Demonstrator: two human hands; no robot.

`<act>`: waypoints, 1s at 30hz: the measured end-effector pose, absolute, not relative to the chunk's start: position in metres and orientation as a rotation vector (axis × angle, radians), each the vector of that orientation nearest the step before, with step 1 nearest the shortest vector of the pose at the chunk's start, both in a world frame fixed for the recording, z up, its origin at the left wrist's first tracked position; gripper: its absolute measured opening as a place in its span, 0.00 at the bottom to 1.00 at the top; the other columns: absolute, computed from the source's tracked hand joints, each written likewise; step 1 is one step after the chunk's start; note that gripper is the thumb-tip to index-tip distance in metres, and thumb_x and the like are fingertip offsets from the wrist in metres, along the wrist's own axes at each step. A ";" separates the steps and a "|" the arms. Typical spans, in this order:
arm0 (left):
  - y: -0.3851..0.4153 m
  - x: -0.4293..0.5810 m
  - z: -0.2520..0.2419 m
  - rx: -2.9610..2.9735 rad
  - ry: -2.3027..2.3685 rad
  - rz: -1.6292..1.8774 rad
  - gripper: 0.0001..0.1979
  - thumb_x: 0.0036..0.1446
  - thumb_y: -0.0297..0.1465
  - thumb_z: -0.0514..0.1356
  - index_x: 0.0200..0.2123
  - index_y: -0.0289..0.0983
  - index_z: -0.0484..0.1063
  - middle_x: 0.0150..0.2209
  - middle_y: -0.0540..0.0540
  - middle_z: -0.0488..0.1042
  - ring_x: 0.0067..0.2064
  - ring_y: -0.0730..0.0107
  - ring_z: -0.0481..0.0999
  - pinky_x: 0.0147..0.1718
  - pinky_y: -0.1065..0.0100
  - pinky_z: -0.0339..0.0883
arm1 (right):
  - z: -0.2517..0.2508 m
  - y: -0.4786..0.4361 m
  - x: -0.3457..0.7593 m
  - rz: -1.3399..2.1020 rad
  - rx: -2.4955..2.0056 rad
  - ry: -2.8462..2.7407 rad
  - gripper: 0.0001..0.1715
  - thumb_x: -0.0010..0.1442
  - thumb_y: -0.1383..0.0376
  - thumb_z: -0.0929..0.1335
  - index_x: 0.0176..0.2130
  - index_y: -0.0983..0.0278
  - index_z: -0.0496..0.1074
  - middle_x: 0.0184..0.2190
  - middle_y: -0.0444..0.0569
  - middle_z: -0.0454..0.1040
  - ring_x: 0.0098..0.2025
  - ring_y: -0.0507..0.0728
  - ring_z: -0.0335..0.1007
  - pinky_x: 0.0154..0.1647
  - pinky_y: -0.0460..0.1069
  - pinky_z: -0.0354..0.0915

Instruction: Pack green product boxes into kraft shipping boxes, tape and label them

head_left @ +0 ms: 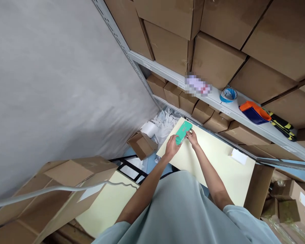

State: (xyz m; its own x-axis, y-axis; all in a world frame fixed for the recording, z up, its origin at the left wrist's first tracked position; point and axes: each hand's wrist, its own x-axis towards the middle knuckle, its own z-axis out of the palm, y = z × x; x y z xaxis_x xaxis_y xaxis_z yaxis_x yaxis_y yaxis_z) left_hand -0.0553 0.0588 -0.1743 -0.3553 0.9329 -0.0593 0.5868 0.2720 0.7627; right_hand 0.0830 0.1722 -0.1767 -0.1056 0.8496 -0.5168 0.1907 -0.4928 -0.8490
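A flat green box [183, 131] is held over the pale yellow table [213, 149], tilted, with its far end toward the shelf. My left hand [172, 145] is closed round the near left end of the box. At the right edge of the same box, my right hand [192, 137] is closed with its fingertips pinching the side. A small white box [239, 156] lies on the right part of the table, apart from both hands.
Cardboard boxes fill the shelf [167, 70], whose ledge holds blue tape [228, 95], an orange and blue tool [254, 112] and black-yellow handles [281, 124]. An open carton [142, 145] and white scraps [166, 122] lie left of the table. Larger cartons [73, 179] stand lower left.
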 end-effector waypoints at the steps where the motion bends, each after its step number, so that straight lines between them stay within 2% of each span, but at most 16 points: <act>1: 0.062 -0.056 -0.180 1.355 2.050 0.894 0.25 0.54 0.25 0.71 0.54 0.43 0.74 0.56 0.38 0.79 0.61 0.44 0.81 0.63 0.43 0.77 | -0.177 0.175 0.080 1.642 -1.659 -1.166 0.30 0.63 0.54 0.74 0.60 0.64 0.72 0.48 0.54 0.85 0.53 0.60 0.82 0.57 0.57 0.78; 6: 0.074 -0.058 -0.206 1.321 2.104 0.842 0.24 0.54 0.22 0.66 0.54 0.41 0.72 0.56 0.37 0.78 0.61 0.44 0.79 0.65 0.42 0.74 | -0.175 0.184 0.066 1.603 -1.717 -1.299 0.34 0.61 0.55 0.77 0.62 0.64 0.74 0.49 0.56 0.86 0.54 0.62 0.82 0.59 0.58 0.78; 8: 0.074 -0.059 -0.213 1.311 2.123 0.810 0.24 0.53 0.20 0.64 0.53 0.40 0.72 0.56 0.35 0.77 0.61 0.43 0.78 0.65 0.41 0.73 | -0.168 0.189 0.065 1.584 -1.746 -1.352 0.36 0.61 0.56 0.77 0.63 0.64 0.74 0.54 0.58 0.85 0.56 0.64 0.82 0.63 0.60 0.76; 10: 0.073 -0.060 -0.219 1.302 2.140 0.781 0.24 0.52 0.20 0.63 0.53 0.39 0.71 0.58 0.34 0.76 0.62 0.41 0.77 0.64 0.40 0.73 | -0.153 0.195 0.067 1.522 -1.717 -1.462 0.35 0.63 0.56 0.75 0.66 0.64 0.73 0.63 0.60 0.80 0.62 0.65 0.79 0.68 0.62 0.73; 13: 0.071 -0.061 -0.223 1.284 2.160 0.741 0.25 0.54 0.21 0.62 0.55 0.39 0.71 0.60 0.33 0.73 0.63 0.39 0.75 0.64 0.40 0.73 | -0.112 0.213 0.073 1.186 -1.449 -1.817 0.31 0.71 0.55 0.69 0.68 0.63 0.72 0.71 0.61 0.73 0.71 0.67 0.71 0.74 0.64 0.67; 16: 0.074 -0.062 -0.221 1.274 2.176 0.714 0.25 0.55 0.24 0.63 0.57 0.39 0.70 0.60 0.33 0.73 0.64 0.39 0.74 0.64 0.39 0.73 | -0.059 0.244 0.078 0.763 -1.149 -2.019 0.30 0.78 0.54 0.62 0.72 0.60 0.68 0.70 0.60 0.74 0.72 0.66 0.70 0.76 0.66 0.64; 21: 0.088 -0.064 -0.193 1.319 2.194 0.759 0.24 0.63 0.29 0.63 0.62 0.38 0.69 0.63 0.31 0.72 0.68 0.39 0.71 0.68 0.39 0.68 | 0.003 0.325 0.074 0.373 -1.013 -2.150 0.35 0.80 0.49 0.59 0.76 0.61 0.60 0.73 0.63 0.70 0.76 0.68 0.63 0.77 0.70 0.60; 26: 0.090 -0.065 -0.142 1.398 2.163 0.922 0.22 0.67 0.30 0.63 0.63 0.40 0.71 0.64 0.33 0.74 0.69 0.43 0.72 0.71 0.42 0.66 | 0.005 0.399 0.055 0.246 -1.072 -2.347 0.46 0.77 0.39 0.60 0.76 0.69 0.58 0.74 0.71 0.66 0.79 0.73 0.56 0.79 0.75 0.52; 30: 0.072 -0.065 -0.109 1.395 2.143 0.981 0.20 0.69 0.32 0.62 0.62 0.41 0.72 0.65 0.35 0.75 0.70 0.44 0.72 0.71 0.43 0.67 | 0.002 0.419 0.048 0.238 -1.086 -2.416 0.49 0.76 0.37 0.61 0.73 0.73 0.60 0.72 0.76 0.67 0.78 0.74 0.56 0.80 0.76 0.46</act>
State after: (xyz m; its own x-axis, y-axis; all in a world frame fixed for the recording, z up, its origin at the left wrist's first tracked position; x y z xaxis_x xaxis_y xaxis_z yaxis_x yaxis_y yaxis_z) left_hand -0.0654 0.0717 -0.1086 -0.4220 0.9056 0.0434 0.6246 0.2557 0.7379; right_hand 0.0480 0.4191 0.0021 -0.5714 0.7413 0.3522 0.6581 0.6703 -0.3430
